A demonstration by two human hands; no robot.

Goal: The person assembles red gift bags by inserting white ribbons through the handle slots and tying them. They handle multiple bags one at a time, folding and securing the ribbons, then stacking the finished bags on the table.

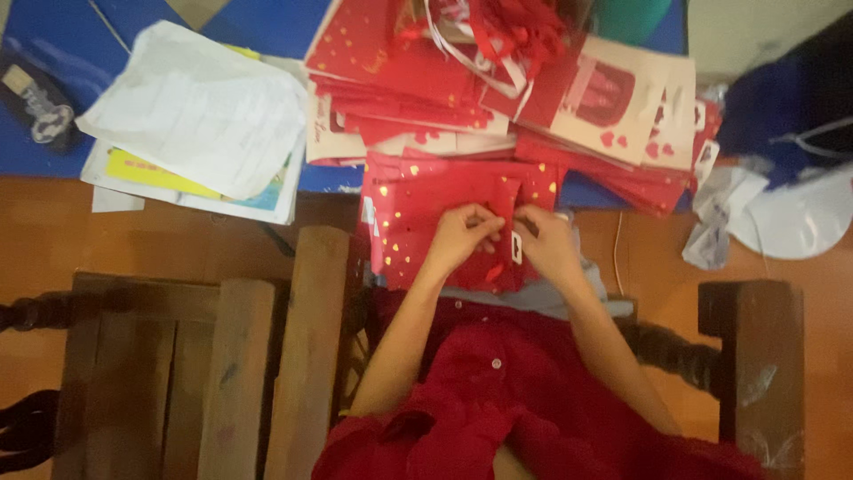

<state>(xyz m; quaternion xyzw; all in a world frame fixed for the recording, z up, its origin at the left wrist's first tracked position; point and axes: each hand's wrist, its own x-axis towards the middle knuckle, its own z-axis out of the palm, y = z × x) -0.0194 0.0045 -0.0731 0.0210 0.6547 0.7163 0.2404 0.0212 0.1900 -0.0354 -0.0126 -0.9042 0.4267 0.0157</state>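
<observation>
Nearest the camera lies the person's red buttoned garment point(498, 391), with both bare forearms reaching up from it. To the left stands a dark wooden chair point(222, 356), and to the right a wooden post point(755, 356), both over a brown floor point(133, 236).

Just beyond, the left hand point(464, 236) and the right hand point(544, 244) meet over a red paper bag with gold hearts point(418, 222), which lies flat at the near edge of the surface. The left grip is pressed together, pinching a small part at the bag's middle fold; the right grip is also closed on the same spot, though what exactly it pinches is too blurred to tell.

Farther off, the blue surface point(53, 53) carries a heap of red and cream cards and bags point(498, 89), touching the far edge of the held bag. Well to the left sits a loose stack of white papers point(200, 116). At the far right lie a dark blue cloth point(782, 107) and crumpled white plastic point(791, 218).
</observation>
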